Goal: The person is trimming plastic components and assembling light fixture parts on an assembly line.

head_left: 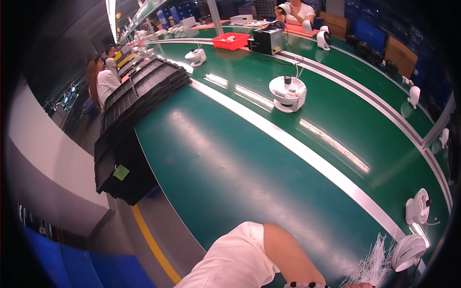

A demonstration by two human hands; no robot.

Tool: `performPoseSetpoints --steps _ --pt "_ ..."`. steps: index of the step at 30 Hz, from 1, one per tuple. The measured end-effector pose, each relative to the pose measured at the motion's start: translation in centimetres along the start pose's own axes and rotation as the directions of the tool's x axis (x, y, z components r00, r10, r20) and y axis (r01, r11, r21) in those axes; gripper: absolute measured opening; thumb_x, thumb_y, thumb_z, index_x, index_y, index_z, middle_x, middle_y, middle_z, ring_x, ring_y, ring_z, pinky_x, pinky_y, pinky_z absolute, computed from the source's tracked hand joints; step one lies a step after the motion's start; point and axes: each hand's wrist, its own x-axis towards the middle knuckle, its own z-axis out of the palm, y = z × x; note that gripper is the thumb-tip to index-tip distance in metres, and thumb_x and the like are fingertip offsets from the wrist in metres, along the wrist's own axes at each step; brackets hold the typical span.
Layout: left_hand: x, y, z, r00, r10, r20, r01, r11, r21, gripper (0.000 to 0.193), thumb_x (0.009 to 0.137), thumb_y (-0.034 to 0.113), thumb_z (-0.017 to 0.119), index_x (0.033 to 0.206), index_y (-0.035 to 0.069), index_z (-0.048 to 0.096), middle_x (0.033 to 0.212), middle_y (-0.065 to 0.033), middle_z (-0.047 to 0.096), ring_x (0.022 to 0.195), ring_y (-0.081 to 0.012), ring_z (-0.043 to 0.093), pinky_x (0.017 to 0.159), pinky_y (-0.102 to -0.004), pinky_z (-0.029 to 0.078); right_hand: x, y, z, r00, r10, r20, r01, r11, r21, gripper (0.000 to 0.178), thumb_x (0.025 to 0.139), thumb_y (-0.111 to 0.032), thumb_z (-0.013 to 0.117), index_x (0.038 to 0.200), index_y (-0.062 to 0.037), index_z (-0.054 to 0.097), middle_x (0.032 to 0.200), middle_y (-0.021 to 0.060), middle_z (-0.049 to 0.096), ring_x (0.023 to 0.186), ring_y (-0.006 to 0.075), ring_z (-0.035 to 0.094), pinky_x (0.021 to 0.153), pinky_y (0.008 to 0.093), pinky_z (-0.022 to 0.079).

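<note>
My left arm comes in from the lower edge in a white short sleeve, bent at the elbow, with a beaded bracelet at the wrist. Only a sliver of my left hand (360,285) shows at the bottom rim, beside a loose bundle of thin white strips (372,266); its fingers are cut off by the frame. Just right of the strips is a white round slatted part (408,252), tilted at the bench edge. Whether a hand touches this part cannot be made out. My right hand is not in view.
White appliance units stand on the green conveyor (331,125): an open one (288,93), another farther off (195,56) and one at right (418,206). Stacked black trays (144,91) overhang the bench's left edge. Beyond are a red bin (230,41), a black box (266,41) and co-workers.
</note>
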Motion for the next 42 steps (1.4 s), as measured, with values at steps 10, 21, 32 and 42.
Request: performPoseSetpoints --steps 10,21,32,42 --pt "-0.8 2.0 0.7 0.997 -0.060 0.040 0.060 0.998 0.020 0.028 0.089 0.026 0.047 0.110 0.009 0.055 0.104 -0.0057 0.058 0.100 -0.0179 0.052 0.092 -0.0265 0.035 0.8 -1.2 0.8 0.997 0.068 0.026 -0.068 0.998 -0.001 0.050 0.051 -0.003 0.065 0.100 0.0030 0.054 0.096 0.0179 0.053 0.088 0.0352 0.048 0.079 0.0441 0.037" --pt "-1.4 4.1 1.3 0.991 -0.106 0.084 0.105 0.994 0.014 0.027 0.088 0.025 0.047 0.108 0.008 0.056 0.103 -0.0061 0.058 0.099 -0.0181 0.052 0.091 -0.0270 0.036 2.5 -2.8 0.4 0.986 0.144 0.079 -0.143 0.989 -0.028 0.055 0.050 -0.004 0.068 0.103 0.0013 0.054 0.098 0.0178 0.053 0.091 0.0343 0.048 0.082 0.0443 0.036" --pt "-2.0 6.9 2.0 0.978 -0.168 0.124 0.167 0.986 0.022 0.027 0.088 0.025 0.048 0.107 0.008 0.056 0.102 -0.0065 0.058 0.098 -0.0184 0.052 0.090 -0.0275 0.036 4.8 -4.3 0.1 0.994 0.096 -0.050 -0.098 0.994 -0.049 0.050 0.052 -0.003 0.066 0.100 0.0007 0.054 0.093 0.0163 0.054 0.084 0.0334 0.050 0.077 0.0436 0.038" --pt "-2.6 9.6 2.5 0.961 -0.220 0.165 0.217 0.976 0.033 0.026 0.088 0.025 0.048 0.106 0.008 0.057 0.101 -0.0069 0.058 0.097 -0.0187 0.053 0.089 -0.0279 0.037 6.6 -5.4 0.6 0.992 0.123 0.007 -0.122 0.990 -0.075 0.047 0.055 -0.005 0.065 0.101 -0.0002 0.054 0.094 0.0158 0.054 0.084 0.0332 0.050 0.076 0.0438 0.038"
